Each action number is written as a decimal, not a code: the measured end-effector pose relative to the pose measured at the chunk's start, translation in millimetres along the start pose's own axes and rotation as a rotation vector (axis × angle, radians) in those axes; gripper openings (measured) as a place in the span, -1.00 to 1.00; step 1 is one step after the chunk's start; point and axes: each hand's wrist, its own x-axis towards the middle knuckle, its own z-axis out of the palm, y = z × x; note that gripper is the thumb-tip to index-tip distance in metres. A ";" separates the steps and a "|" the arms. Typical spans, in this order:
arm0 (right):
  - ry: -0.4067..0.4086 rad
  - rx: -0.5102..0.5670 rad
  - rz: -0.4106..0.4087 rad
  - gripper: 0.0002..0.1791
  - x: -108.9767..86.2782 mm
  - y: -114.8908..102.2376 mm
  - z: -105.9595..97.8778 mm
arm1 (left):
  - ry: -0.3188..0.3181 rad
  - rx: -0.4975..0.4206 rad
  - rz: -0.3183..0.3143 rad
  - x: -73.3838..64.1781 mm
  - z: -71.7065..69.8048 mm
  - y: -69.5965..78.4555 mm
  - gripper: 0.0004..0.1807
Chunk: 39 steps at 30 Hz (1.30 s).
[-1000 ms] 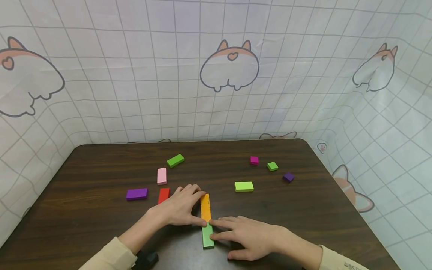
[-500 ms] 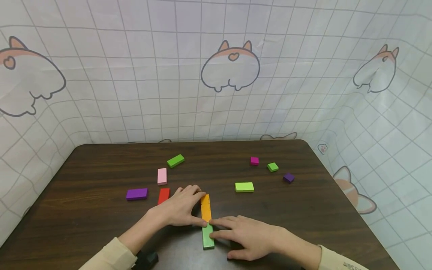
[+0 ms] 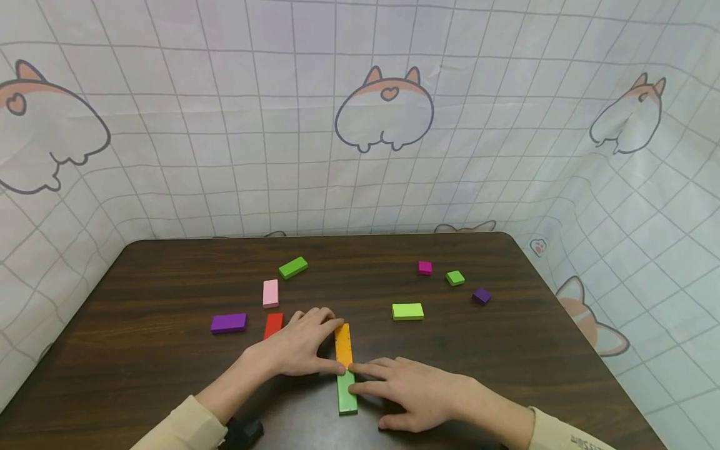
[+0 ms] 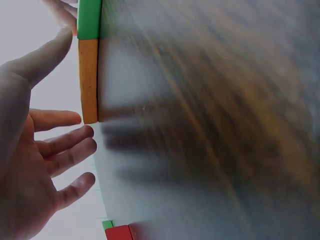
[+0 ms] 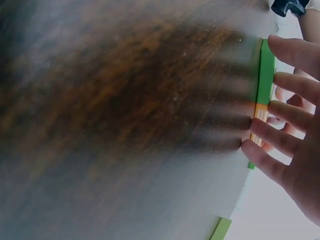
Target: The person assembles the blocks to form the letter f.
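An orange rectangular block (image 3: 344, 345) and a light green one (image 3: 347, 399) lie end to end in a line on the dark table. My left hand (image 3: 300, 345) is on their left side, index fingertip at the far end of the orange block and thumb tip by the seam. In the left wrist view its fingers are relaxed and spread beside the orange block (image 4: 89, 82). From the right, my right hand (image 3: 420, 395) reaches in with extended fingers; index fingertip at the seam, middle fingertip against the green block's side, thumb apart from it.
Left of the row are a red block (image 3: 274, 324), partly hidden by the left hand, a purple block (image 3: 228, 323), a pink block (image 3: 270, 293) and a green block (image 3: 294, 267). Rightward lie a lime block (image 3: 407, 312) and small magenta (image 3: 424, 268), green (image 3: 455, 278) and dark purple (image 3: 481, 296) blocks.
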 end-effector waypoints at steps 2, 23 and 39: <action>0.000 0.000 0.002 -0.32 0.1 -0.4 -0.7 | 0.014 -0.008 0.007 -1.8 -1.3 -1.6 -0.06; -0.004 0.020 0.018 -0.33 -0.9 -1.5 -0.2 | 0.139 0.022 -0.056 -30.6 -25.8 -39.8 -0.37; 0.016 -0.014 0.011 -0.32 -0.5 -2.5 0.5 | 0.161 0.022 -0.125 -49.9 -40.2 -72.4 -0.36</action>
